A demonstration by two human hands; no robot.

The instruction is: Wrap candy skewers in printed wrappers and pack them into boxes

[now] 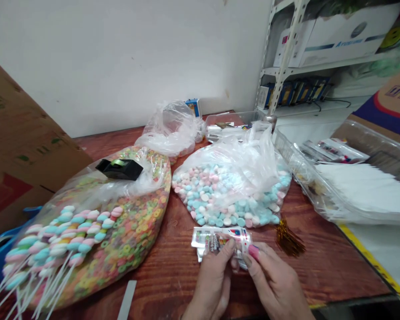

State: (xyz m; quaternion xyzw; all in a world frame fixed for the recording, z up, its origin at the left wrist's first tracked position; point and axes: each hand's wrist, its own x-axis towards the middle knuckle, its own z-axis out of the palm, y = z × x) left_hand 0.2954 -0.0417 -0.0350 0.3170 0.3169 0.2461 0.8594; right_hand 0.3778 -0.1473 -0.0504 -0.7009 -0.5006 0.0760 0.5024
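With my left hand (211,278) I'm pinching a small printed packet (216,243) between thumb and fingers, low over the desk (336,262) and above some silvery packets (198,236); my right hand (278,278) has its fingertips drawn together at the right edge, though I cannot tell whether they grip it too. Just beyond lies a clear bag of pastel sweets (205,209), with gold ties (289,238) near my right hand. To my left, marshmallow sticks (66,233) and a black tape dispenser (128,170) rest on a bag of ring-shaped candies (153,218).
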